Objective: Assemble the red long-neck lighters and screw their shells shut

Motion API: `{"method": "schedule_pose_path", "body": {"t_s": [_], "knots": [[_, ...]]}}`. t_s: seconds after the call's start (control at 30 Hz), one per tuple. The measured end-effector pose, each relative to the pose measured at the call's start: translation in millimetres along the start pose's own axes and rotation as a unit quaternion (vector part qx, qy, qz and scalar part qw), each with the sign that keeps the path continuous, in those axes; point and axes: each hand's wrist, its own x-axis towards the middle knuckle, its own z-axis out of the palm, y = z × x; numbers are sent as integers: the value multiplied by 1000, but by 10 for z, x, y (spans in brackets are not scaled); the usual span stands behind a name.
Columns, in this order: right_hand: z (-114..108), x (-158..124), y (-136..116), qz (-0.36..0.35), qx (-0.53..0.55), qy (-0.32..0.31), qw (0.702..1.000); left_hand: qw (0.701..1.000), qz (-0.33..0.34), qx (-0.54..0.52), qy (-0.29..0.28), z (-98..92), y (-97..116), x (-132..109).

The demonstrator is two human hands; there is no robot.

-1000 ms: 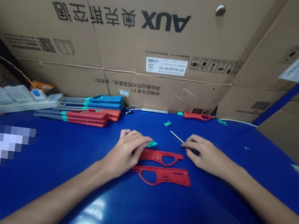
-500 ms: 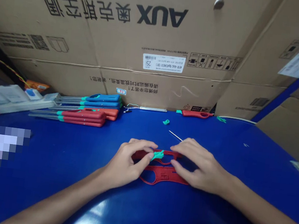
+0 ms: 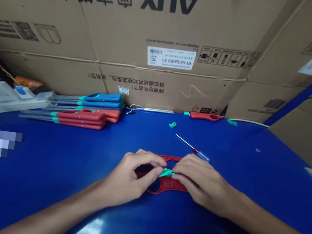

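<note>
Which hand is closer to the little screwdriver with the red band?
Right. The right hand is just below the small screwdriver; the left hand is farther off, down to its left.

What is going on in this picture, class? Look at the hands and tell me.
A person is pinching a small teal plastic piece with both the left hand and the right hand, above red plastic casing halves on a blue table. A small screwdriver lies just beyond the right hand. Farther back lie stacks of red long lighters and blue long lighters, and a loose teal part.
</note>
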Motion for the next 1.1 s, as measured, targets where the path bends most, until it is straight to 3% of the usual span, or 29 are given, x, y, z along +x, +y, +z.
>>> {"method": "schedule_pose_path", "body": {"t_s": [0.27, 0.53, 0.8, 1.1], "knots": [[-15, 6, -38, 1, 10, 1, 1000, 986, 136, 65, -71, -126, -31, 32], [-27, -3, -36, -3, 19, -15, 1000, 979, 160, 115, -50, -105, -59, 64], [-20, -9, -76, 1, 19, -46, 999, 968, 191, 126, -103, -200, -11, 47], [-6, -27, -79, 5, -2, -69, 998, 938, 74, 261, -218, -351, 57, 81]]}}
